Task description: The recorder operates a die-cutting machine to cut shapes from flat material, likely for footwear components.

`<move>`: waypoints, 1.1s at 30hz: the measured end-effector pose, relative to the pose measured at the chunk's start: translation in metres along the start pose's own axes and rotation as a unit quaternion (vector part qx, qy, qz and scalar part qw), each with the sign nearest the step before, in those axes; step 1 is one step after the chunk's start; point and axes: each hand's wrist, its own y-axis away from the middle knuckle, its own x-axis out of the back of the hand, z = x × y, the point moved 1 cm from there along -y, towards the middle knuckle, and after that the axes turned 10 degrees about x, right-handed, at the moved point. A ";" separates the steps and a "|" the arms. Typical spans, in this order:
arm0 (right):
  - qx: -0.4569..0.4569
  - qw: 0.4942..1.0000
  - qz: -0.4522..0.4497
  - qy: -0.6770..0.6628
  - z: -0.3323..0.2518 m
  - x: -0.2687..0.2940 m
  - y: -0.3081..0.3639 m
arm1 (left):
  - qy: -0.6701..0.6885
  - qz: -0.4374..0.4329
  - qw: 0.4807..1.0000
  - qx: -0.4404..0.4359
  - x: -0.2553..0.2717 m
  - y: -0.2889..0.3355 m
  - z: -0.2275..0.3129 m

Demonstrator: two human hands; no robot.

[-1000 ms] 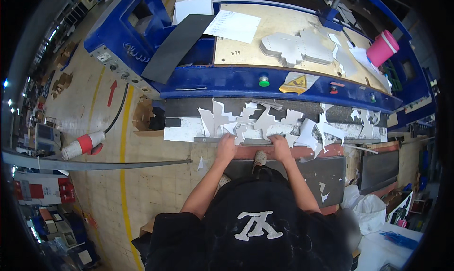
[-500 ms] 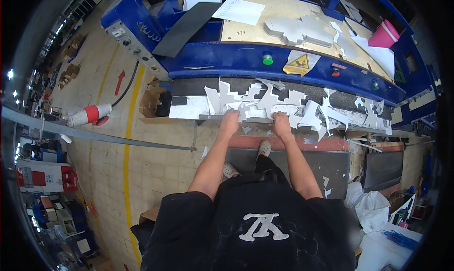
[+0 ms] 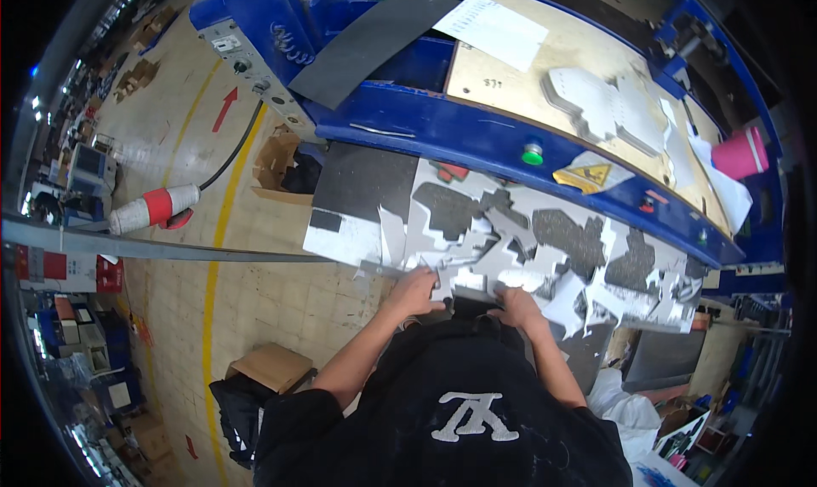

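Note:
A wide sliding tray (image 3: pixel 357 174) reaches out from under a blue press toward my body. On it lies a light grey sheet (image 3: pixel 521 205) with cut-out openings through which a dark surface shows, along with several torn scraps (image 3: pixel 392 236). My left hand (image 3: pixel 414 295) is closed on the tray's front edge, its thumb on the near side. Farther right along the same edge my right hand (image 3: pixel 521 308) is closed too, its fingers partly hidden by the scraps. Both forearms are bent close to my torso.
Above the tray, the press (image 3: pixel 477 130) carries a wooden board (image 3: pixel 498 70) with stacked grey cut pieces (image 3: pixel 600 108), a paper sheet (image 3: pixel 502 29) and a pink cup (image 3: pixel 739 153). A green button (image 3: pixel 532 153) sits on its front. A cardboard box (image 3: pixel 274 168) and a cable plug (image 3: pixel 157 208) are at left.
The tray has slid toward me with both hands at its front edge, baring much more of the perforated sheet. My elbows have drawn back, and the view has shifted a little.

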 end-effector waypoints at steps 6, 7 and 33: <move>0.087 0.958 0.071 -0.264 -0.095 0.073 -0.154 | 0.161 0.149 0.966 0.137 0.054 -0.103 -0.051; 0.109 0.959 0.169 -0.202 -0.100 0.061 -0.184 | 0.142 0.154 0.956 0.206 0.046 -0.128 -0.061; 0.158 0.887 0.322 -0.290 -0.067 0.078 -0.156 | -0.040 0.215 0.945 0.242 -0.016 -0.097 -0.087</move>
